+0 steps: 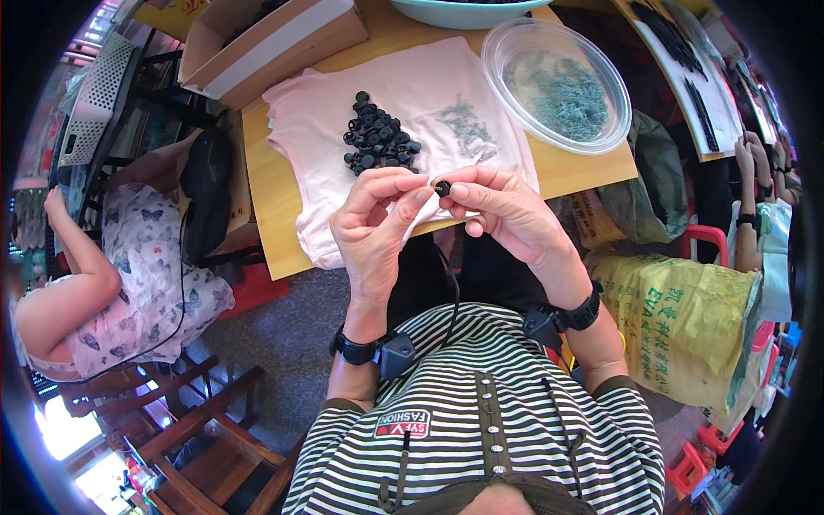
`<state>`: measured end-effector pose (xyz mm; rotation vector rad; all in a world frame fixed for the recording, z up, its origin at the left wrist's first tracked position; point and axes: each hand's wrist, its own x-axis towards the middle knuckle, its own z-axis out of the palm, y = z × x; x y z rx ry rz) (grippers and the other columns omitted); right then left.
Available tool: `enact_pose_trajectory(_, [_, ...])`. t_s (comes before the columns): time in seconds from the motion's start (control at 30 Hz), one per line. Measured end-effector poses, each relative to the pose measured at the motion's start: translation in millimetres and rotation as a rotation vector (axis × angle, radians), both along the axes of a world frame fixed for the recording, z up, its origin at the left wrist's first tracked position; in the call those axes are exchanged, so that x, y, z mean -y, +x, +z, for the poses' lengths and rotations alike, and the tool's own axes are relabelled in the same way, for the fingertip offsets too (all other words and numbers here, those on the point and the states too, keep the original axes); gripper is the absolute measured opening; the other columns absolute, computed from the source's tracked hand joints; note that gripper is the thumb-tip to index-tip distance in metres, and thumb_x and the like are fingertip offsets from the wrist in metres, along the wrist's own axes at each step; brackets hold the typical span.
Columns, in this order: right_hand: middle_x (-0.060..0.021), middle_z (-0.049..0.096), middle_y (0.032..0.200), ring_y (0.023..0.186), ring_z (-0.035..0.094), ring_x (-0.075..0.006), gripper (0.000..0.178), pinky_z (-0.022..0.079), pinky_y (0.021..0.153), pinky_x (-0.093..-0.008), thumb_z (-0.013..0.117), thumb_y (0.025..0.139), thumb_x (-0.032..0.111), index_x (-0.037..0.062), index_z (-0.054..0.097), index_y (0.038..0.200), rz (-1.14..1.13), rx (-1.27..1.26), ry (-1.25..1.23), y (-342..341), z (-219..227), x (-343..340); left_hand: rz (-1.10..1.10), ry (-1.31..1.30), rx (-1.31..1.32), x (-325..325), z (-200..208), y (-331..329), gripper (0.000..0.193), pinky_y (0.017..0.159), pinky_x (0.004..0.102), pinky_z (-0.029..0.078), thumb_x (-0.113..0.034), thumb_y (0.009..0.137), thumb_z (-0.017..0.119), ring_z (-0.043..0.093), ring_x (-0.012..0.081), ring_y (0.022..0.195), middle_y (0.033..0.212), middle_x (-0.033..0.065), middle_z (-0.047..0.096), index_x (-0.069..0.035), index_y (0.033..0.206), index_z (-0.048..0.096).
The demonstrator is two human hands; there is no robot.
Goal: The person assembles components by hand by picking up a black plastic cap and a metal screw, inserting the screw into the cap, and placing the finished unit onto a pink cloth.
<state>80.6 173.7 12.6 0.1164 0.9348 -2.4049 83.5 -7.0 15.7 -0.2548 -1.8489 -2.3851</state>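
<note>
Small black round part (442,188) is up front now, held just off the table's near edge, at the hem of the pink cloth. R hand (513,209) has it clamped btwn thumb & forefinger. L hand (371,215) is in close: thumb & forefinger together, tips right at the part's left side; can't tell if they pinch it or some tiny pc.

Just beyond, the pile of black plastic parts (380,139), heaped on the pink cloth (412,77). To its right, approx. same depth, a loose scatter of thin greyish pins (468,127), also on the cloth. Next out, upper R: round clear plastic tub (506,81), w/ a mound of similar blue-grey pcs (573,101) inside. All on a light wood table (279,245).

Far L corner: open cardboard box (287,43), dark stuff in it. Top ctr: pale teal basin (468,12), cut off by the frame.

Both wrists wear black straps (356,349). L side: seated co-worker in a butterfly-print top (146,266). R side: yellow woven sack (678,318).
</note>
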Motion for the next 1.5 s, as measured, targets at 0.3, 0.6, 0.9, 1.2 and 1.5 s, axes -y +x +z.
enact_pose_trajectory(0.3, [-0.0073,0.067,0.09,0.072,0.063,-0.0075,0.024,0.053,0.061,-0.0151,0.066,0.089,0.013,-0.0015,0.064,0.109,-0.014,0.008,0.049,2.1,-1.7,5.8,0.17,-0.454,-0.33,3.8,2.2,2.8,0.018,0.069,0.0248,0.049,0.002,0.076,0.075,0.061,0.0131,0.079,0.091,0.0065,0.065,-0.003,0.093,0.069])
enact_pose_trajectory(0.6, [-0.0055,0.068,0.092,0.073,0.065,-0.0073,0.026,0.053,0.063,-0.0152,0.068,0.088,0.016,0.0,0.064,0.108,-0.059,-0.049,0.143,5.0,-1.0,15.5,0.072,-0.348,-0.228,10.4,-11.7,7.0,0.018,0.072,0.0246,0.049,0.005,0.078,0.071,0.061,0.0133,0.082,0.095,0.008,0.065,-0.002,0.094,0.069])
enact_pose_trajectory(0.9, [-0.0049,0.069,0.091,0.075,0.066,-0.0066,0.03,0.049,0.053,-0.014,0.069,0.087,0.018,0.0001,0.064,0.11,-0.048,-0.167,0.342,5.3,4.2,18.6,0.013,-0.133,-0.042,14.2,-15.8,7.7,0.014,0.074,0.022,0.047,0.005,0.08,0.07,0.058,0.011,0.084,0.099,0.0084,0.063,0.001,0.094,0.068])
enact_pose_trajectory(1.2, [-0.0038,0.066,0.09,0.078,0.064,-0.0102,0.023,0.054,0.073,-0.0239,0.07,0.084,0.008,0.0001,0.064,0.104,-0.098,-0.08,0.337,-6.7,-1.1,16.2,0.017,-0.091,0.134,23.9,-6.3,1.9,0.036,0.07,0.0217,0.046,-0.002,0.073,0.077,0.058,0.0097,0.079,0.099,0.005,0.063,-0.004,0.107,0.066])
enact_pose_trajectory(1.5, [-0.0041,0.062,0.092,0.081,0.06,-0.0099,0.025,0.052,0.073,-0.0241,0.071,0.082,0.006,-0.0014,0.064,0.105,-0.186,-0.264,0.409,-13.5,1.6,7.1,0.081,-0.893,-0.007,37.2,-19.6,-4.3,0.027,0.06,0.0217,0.042,-0.005,0.073,0.077,0.051,0.0086,0.069,0.084,0.0021,0.058,-0.005,0.099,0.069])
